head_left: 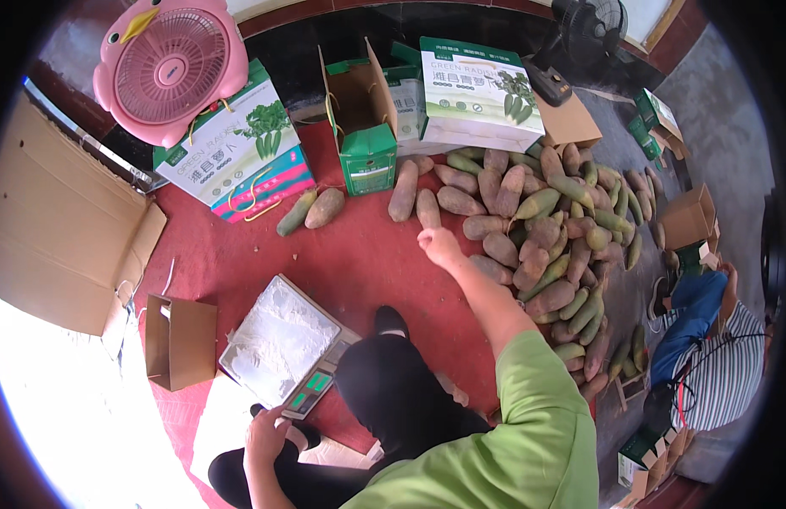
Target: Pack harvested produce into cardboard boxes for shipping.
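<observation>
My right hand [442,246] reaches out over the red mat, its fingers closed at the near end of a reddish-brown radish [427,208]. The fingers hide that end of the radish. Beside it lies the pile of green and brown radishes [541,229]. My left hand [265,437] is at the near edge of a digital scale [282,343], fingers stretched toward its green-lit display [311,392]. White powdery residue or a whitish cover lies over the scale's plate.
Two loose radishes [312,211] lie near a printed carton [240,153] topped by a pink fan [172,72]. An open green box [361,127] and a white-green carton [478,93] stand behind. A small brown box [181,342] is left of the scale. Another person [715,365] sits at right.
</observation>
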### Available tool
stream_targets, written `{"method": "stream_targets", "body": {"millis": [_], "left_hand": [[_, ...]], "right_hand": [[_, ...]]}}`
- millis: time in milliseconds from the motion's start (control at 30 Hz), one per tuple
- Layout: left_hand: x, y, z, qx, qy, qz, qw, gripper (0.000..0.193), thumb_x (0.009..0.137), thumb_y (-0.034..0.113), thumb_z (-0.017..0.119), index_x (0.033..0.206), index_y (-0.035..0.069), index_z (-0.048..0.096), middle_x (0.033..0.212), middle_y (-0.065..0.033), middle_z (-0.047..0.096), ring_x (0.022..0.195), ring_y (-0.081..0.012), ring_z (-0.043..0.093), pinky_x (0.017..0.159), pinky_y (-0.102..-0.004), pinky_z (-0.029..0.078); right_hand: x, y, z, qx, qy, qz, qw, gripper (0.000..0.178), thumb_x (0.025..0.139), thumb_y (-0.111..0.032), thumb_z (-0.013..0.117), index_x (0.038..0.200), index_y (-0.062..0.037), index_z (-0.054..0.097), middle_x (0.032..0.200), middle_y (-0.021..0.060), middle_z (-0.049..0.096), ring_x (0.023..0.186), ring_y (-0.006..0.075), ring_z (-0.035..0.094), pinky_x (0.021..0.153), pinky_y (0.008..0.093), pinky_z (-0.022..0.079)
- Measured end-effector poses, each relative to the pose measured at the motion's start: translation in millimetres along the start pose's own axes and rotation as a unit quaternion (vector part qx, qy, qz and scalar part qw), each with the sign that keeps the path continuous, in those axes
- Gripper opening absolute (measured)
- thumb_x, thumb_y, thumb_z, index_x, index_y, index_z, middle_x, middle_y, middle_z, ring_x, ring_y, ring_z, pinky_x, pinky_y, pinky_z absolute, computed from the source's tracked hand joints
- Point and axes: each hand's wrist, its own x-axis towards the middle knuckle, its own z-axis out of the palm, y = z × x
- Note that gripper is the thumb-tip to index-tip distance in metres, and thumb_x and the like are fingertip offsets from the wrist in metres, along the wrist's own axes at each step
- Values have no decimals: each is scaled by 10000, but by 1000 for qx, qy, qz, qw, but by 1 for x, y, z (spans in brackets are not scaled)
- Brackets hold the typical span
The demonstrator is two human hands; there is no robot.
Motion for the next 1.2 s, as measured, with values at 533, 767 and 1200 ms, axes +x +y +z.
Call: {"method": "stream_targets", "body": {"millis": [533, 767, 1200], "left_hand": [[30, 7, 0, -8, -57, -53, 997, 371, 739, 176, 703, 1100, 96, 674, 939, -155, 674, 893, -354, 640, 797, -433, 507], [42, 20, -19, -19, -138, -63, 988, 363, 835, 174, 575, 1179, 67, 619, 1076, -237, 616, 1019, -424, 578, 881, -460, 470], [37, 36, -27, 12, -127, -19, 992, 346, 812, 152, 592, 1147, 66, 612, 1073, -239, 606, 980, -424, 586, 842, -483, 476]], "right_hand": [[234, -57, -90, -417, 170, -73, 890, 325, 879, -194, 500, 1179, -135, 613, 1408, 94, 428, 1309, 308, 391, 938, 491, 421], [184, -31, -80, -396, 161, -58, 902, 534, 795, -176, 667, 1300, -109, 507, 1493, 123, 292, 1359, 366, 303, 955, 516, 408], [94, 6, -20, -234, -258, 84, 934, 408, 839, -249, 631, 1211, -89, 582, 1231, 141, 585, 1155, 298, 552, 853, 435, 485]]}}
